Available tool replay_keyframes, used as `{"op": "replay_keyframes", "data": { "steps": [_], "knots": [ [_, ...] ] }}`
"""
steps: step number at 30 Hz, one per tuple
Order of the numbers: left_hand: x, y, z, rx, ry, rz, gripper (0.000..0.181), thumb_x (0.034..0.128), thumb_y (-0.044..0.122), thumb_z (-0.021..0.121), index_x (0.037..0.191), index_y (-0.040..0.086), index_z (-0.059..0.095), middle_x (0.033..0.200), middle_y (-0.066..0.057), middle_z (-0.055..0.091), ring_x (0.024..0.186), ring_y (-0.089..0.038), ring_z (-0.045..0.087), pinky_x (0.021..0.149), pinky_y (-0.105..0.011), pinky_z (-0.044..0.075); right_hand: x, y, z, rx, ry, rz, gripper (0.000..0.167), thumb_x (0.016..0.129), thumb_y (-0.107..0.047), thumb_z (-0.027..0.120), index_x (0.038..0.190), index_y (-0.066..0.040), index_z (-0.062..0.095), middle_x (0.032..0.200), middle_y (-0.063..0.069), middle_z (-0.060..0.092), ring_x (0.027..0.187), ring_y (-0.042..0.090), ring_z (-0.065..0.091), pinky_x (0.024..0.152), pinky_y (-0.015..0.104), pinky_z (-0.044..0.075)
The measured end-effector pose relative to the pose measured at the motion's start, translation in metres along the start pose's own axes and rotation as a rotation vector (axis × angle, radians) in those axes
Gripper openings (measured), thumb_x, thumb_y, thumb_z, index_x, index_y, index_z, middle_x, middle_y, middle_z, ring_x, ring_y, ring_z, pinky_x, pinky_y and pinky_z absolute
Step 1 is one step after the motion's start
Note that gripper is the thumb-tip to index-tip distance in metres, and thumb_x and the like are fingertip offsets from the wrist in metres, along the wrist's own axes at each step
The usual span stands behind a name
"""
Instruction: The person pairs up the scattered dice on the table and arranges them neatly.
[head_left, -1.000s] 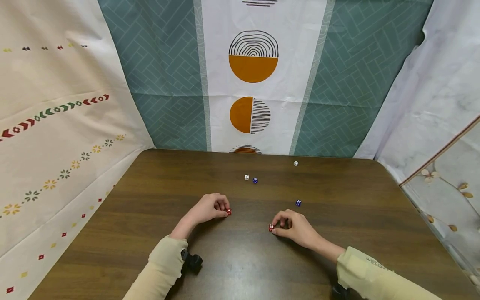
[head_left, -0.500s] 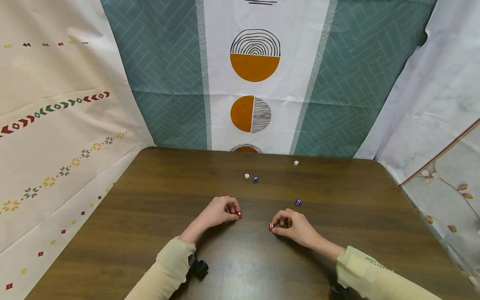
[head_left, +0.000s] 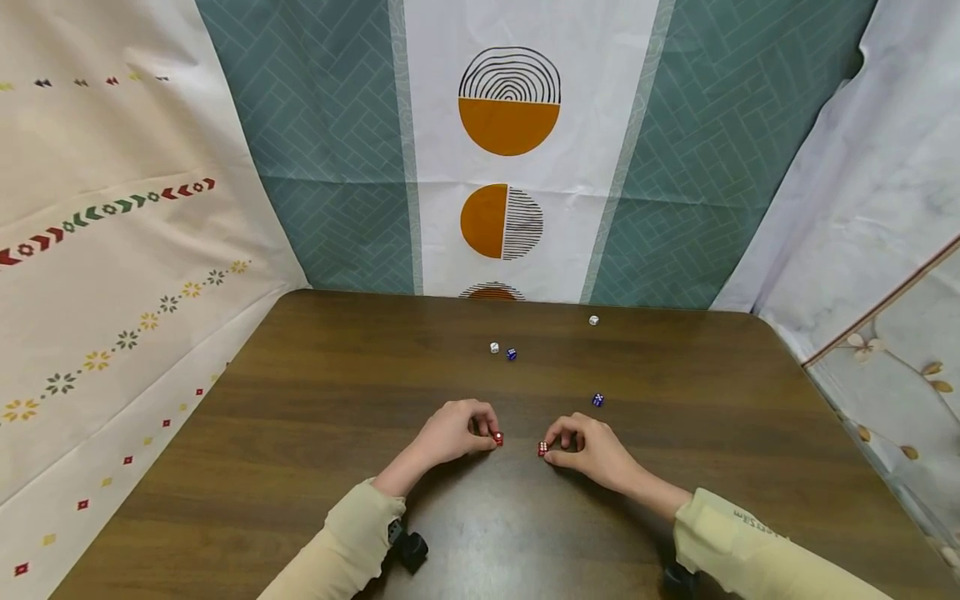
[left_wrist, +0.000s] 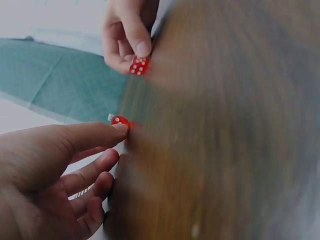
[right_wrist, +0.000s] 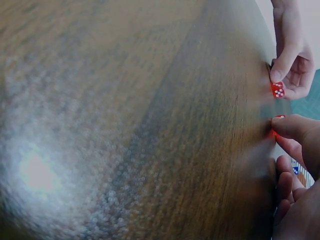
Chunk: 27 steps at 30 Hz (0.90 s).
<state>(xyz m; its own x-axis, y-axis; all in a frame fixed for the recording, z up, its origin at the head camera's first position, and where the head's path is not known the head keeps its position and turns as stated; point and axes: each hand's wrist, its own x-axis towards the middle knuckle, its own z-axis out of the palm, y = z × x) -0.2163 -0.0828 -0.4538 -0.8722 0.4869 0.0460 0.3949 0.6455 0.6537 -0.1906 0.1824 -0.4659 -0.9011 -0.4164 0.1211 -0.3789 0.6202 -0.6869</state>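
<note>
Between thumb and finger, my left hand (head_left: 456, 432) pinches a red die (head_left: 498, 438) with white pips, low at the tabletop. A short gap to the right, my right hand (head_left: 592, 452) pinches a second red die (head_left: 543, 449), whose upper face shows several pips. The left wrist view shows the left-hand die (left_wrist: 120, 121) partly covered by the thumb, and the other die (left_wrist: 139, 65) beyond it. In the right wrist view the right hand's thumb hides most of its die (right_wrist: 280, 117). The two dice are apart.
On the brown wooden table (head_left: 315, 367), a white die (head_left: 494, 347) lies beside a blue die (head_left: 512, 354) beyond the hands. Another blue die (head_left: 597, 400) is just past the right hand, and another white die (head_left: 594, 320) near the back edge. Patterned cloths hang around.
My left hand has slid rightward and slightly nearer with its red die, narrowing the gap to the other one. The right hand has stayed almost still; the head view has tilted a little.
</note>
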Motion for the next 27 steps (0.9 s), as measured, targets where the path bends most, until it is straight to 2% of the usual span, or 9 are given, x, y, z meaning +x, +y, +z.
{"op": "replay_keyframes", "data": {
  "steps": [9,17,27],
  "knots": [
    [0.005,0.012,0.01,0.002,-0.005,0.021,0.011,0.0817,0.021,0.081,0.083,0.02,0.07,0.073,0.008,0.062,0.058,-0.003,0.051,0.056,-0.022,0.043,0.001,-0.001,0.001,-0.006,0.005,0.007,0.013,0.082,-0.025,0.081,0.09,-0.025,0.071,0.08,-0.002,0.057,0.068,0.005,0.046,0.062,0.021,0.039],
    [0.009,0.019,0.019,0.0,-0.012,0.04,0.011,0.0815,0.02,0.081,0.084,0.02,0.07,0.077,0.004,0.065,0.053,-0.002,0.05,0.052,-0.02,0.043,0.002,-0.002,0.001,-0.022,0.016,-0.003,0.013,0.081,-0.025,0.081,0.089,-0.026,0.071,0.078,-0.003,0.056,0.067,0.003,0.045,0.061,0.021,0.039],
    [0.013,0.027,0.026,0.002,-0.01,0.025,0.012,0.0808,0.021,0.082,0.083,0.02,0.07,0.075,0.006,0.064,0.048,-0.002,0.049,0.05,-0.02,0.041,0.004,-0.002,0.001,-0.031,0.002,0.007,0.014,0.081,-0.024,0.081,0.09,-0.024,0.07,0.078,-0.003,0.056,0.067,0.005,0.046,0.061,0.021,0.038]
  ]
}}
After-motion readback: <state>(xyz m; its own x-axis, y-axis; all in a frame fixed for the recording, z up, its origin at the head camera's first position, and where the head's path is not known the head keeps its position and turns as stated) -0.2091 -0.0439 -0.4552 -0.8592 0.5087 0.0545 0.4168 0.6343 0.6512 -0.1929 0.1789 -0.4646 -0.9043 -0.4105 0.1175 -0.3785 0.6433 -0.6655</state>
